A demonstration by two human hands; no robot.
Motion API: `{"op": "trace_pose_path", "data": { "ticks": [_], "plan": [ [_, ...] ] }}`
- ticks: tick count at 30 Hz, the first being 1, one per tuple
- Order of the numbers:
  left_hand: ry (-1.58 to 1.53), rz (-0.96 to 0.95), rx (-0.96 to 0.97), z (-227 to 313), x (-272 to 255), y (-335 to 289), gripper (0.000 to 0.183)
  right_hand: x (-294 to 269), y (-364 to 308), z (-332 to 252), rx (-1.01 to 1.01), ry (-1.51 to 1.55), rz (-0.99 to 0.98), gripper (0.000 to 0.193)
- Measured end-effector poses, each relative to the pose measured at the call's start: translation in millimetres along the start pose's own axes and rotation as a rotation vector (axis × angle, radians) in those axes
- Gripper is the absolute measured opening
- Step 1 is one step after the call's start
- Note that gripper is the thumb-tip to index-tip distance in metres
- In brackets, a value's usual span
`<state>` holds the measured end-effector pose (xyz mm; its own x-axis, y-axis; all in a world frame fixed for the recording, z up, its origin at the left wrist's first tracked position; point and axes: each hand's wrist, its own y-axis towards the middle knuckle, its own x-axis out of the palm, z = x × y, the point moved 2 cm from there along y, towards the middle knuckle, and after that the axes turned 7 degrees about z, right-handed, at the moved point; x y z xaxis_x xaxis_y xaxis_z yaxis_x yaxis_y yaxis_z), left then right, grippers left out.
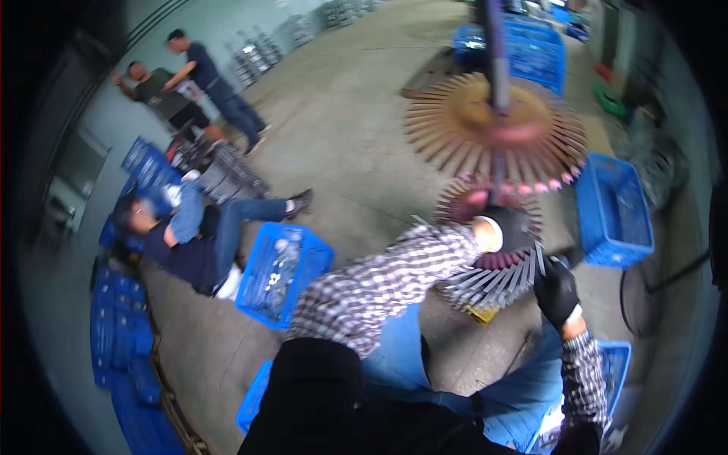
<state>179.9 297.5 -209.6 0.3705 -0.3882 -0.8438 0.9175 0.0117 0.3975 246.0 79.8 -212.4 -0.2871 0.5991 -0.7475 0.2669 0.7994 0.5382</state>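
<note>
Black gloves cover both of my hands. My left hand (511,228) reaches across to the upright metal rod (497,68), above the lower tiers of a round rack; its fingers are hidden behind the glove's back. My right hand (557,294) is closed with its fingertips at a thin grey metal strip (539,258), at the right edge of the lowest tier. Silver strips (489,290) fan out around that tier. Above it are a reddish toothed disc (453,203) and a wide brown-yellow toothed disc (470,110), which is blurred.
Blue crates stand around me: a crate with small shiny parts (280,277) on the left, a blue crate (613,216) on the right, and blue crates (531,57) beyond the rack. A seated person (189,235) is at left; two people (216,87) stand farther off.
</note>
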Motion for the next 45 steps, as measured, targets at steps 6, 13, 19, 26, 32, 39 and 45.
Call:
{"op": "trace_pose_path", "data": {
  "ticks": [6, 13, 19, 26, 32, 39, 45],
  "plan": [
    [0.154, 0.1, 0.233, -32.5, 12.6, -17.6, 0.022, 12.9, 2.9, -40.1, 0.0, 0.153, 0.087, 0.034],
    [0.169, -0.095, 0.097, -11.6, -3.4, -6.3, 0.025, 39.6, -24.1, -46.1, 0.197, -0.007, 0.039, 0.037],
    [0.1, -0.116, 0.019, -22.5, -2.4, -2.3, 0.036, 47.4, -21.9, -49.5, 0.262, 0.15, 0.087, 0.046],
    [0.199, -0.092, 0.285, -29.9, 0.5, -8.1, 0.028, -13.8, -49.2, -44.9, 0.587, 0.449, 0.008, 0.05],
    [0.132, -0.117, 0.179, -8.8, -0.2, 0.3, 0.03, -100.0, -248.7, 107.5, 0.945, 0.139, 0.432, 0.05],
    [0.069, -0.074, 0.091, -6.7, -17.6, -5.0, 0.028, -62.5, -454.9, 216.1, 1.22, 0.441, 0.756, 0.058],
    [0.129, -0.045, 0.158, -32.4, -6.3, -13.7, 0.025, 39.7, -428.1, 225.7, 0.999, 0.527, 0.463, 0.055]
  ]
}}
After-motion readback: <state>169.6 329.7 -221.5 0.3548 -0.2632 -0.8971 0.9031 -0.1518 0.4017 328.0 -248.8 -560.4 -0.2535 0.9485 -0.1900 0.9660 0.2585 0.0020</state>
